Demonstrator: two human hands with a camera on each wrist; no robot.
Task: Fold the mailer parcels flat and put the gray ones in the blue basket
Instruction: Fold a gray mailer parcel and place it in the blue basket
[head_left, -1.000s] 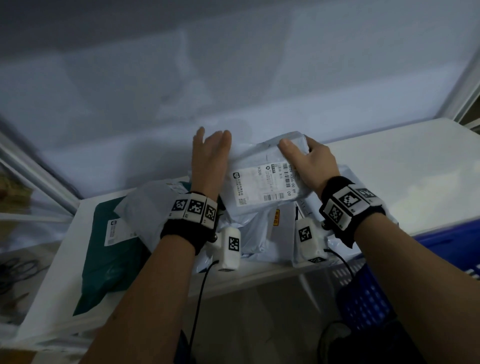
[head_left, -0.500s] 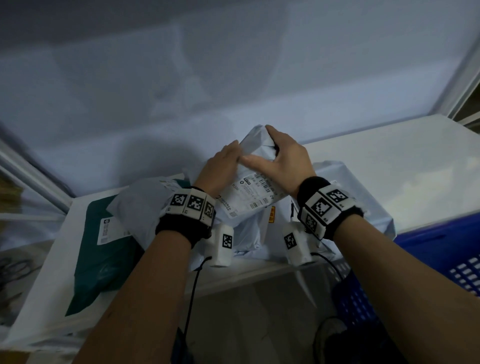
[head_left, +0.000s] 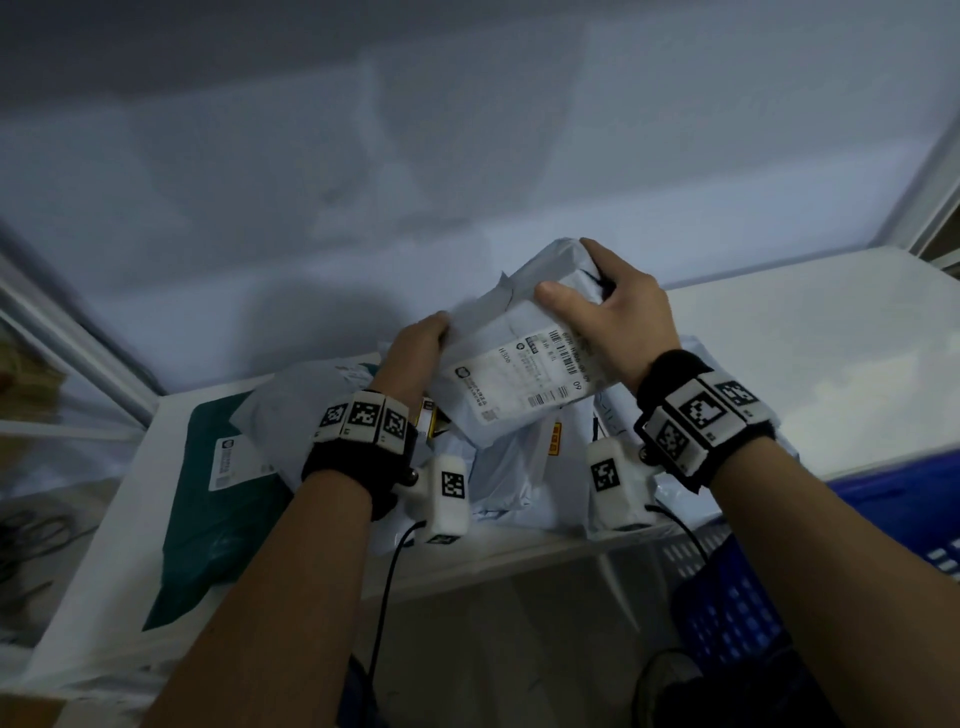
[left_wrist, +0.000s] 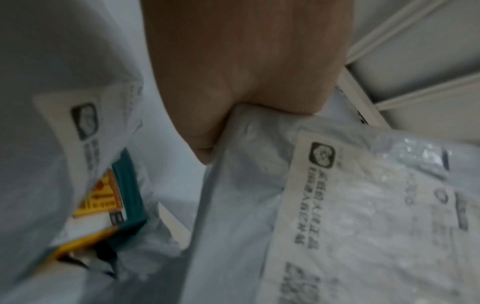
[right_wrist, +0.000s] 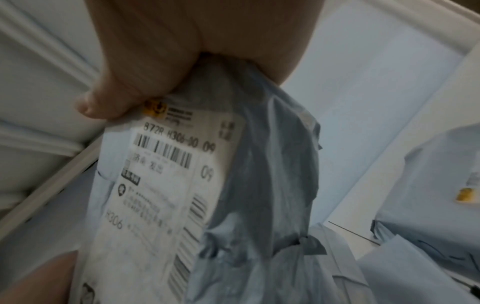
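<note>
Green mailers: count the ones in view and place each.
1. The green mailer lies flat on the white table, at its left end, partly under the gray parcel pile. More may be hidden beneath that pile.

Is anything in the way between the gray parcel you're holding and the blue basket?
Nothing visible blocks it. Both the left hand and right hand hold the gray parcel up above the pile. The blue basket sits lower, off to the right past the shelf edge, though only part of it shows.

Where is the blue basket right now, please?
In the head view the blue basket sits low on the right, below the white table's front edge and under the right forearm.
</note>
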